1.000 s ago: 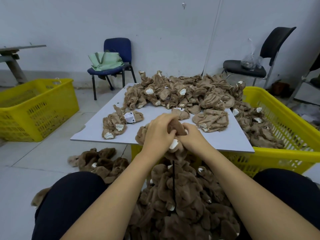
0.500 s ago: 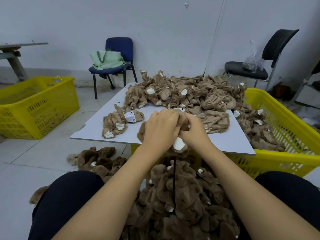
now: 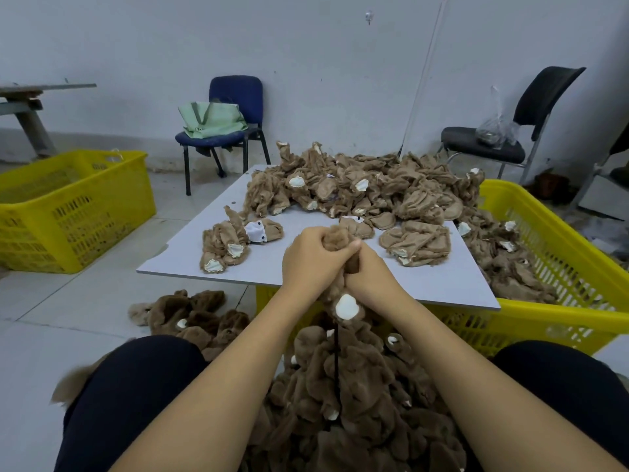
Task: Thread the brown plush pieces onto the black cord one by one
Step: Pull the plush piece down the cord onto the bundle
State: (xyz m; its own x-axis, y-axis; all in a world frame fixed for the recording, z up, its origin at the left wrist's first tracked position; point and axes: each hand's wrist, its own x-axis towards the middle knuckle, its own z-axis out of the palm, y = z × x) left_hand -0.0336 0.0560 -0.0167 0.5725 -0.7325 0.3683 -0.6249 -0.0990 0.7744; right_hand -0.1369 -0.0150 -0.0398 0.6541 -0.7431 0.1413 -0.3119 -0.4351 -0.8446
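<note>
**Both hands clamped on one plush piece above the cord**

Left hand point(image 3: 311, 258) and right hand point(image 3: 369, 272) met just in front of the near edge of the grey board point(image 3: 190, 257), knuckles up, forearms converging from the lower corners. Fingers of each were curled tightly round the same brown plush piece point(image 3: 340, 240), the hands pressed against each other. That piece stood roughly upright, its fuzzy end poking up above the fists and its lower end, with a cream patch point(image 3: 346, 307), hanging below the wrists. From there the black cord point(image 3: 337, 362) ran straight down, vertical, into the heap of threaded plush pieces point(image 3: 354, 396) between the knees. Unthreaded pieces point(image 3: 367, 192) lay piled along the board's far edge and right side, spilling into a yellow basket point(image 3: 558, 321).
</note>
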